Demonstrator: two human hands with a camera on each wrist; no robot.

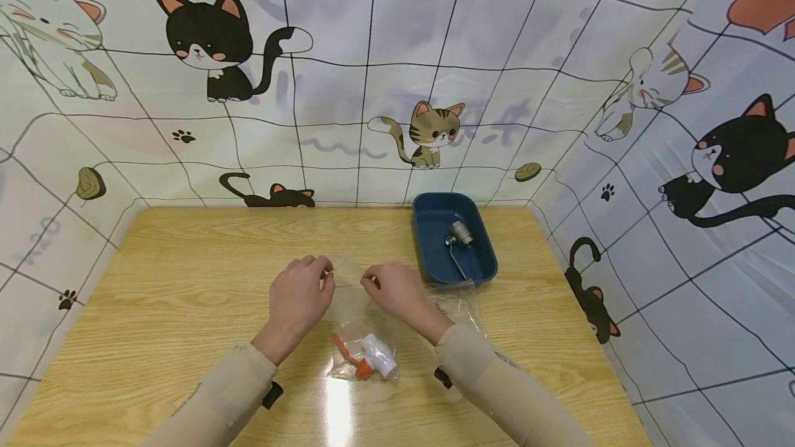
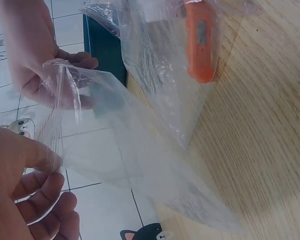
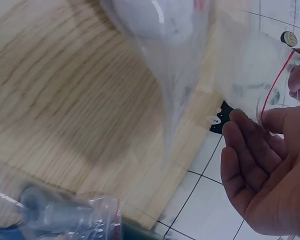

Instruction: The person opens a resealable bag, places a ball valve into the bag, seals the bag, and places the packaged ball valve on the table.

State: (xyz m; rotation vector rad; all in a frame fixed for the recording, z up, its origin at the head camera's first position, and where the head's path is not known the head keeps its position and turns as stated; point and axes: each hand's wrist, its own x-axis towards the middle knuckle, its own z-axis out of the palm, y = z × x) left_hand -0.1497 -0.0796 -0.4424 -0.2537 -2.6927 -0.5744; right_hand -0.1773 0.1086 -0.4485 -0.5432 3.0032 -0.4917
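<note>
In the head view both hands hold a clear zip bag (image 1: 354,309) by its top edge. My left hand (image 1: 300,295) pinches the left side of the opening. The other side is pinched by my right hand (image 1: 397,292), thumb against forefinger. Low in the bag lie an orange plastic part (image 1: 363,368) with a thin arm and a white cylindrical part (image 1: 379,356). The left wrist view shows the bag's film stretched between my left hand (image 2: 27,195) and right hand (image 2: 37,65). A red zip line (image 3: 277,80) runs between the fingers in the right wrist view.
A blue tray (image 1: 422,247) stands at the back right, holding a metal cylindrical fitting (image 1: 462,233) and a thin metal lever (image 1: 457,261). Another clear bag (image 1: 462,302) lies by the right forearm; in the right wrist view it contains a grey-blue part (image 3: 55,215). Cat-printed sheeting surrounds the wooden table (image 1: 205,281).
</note>
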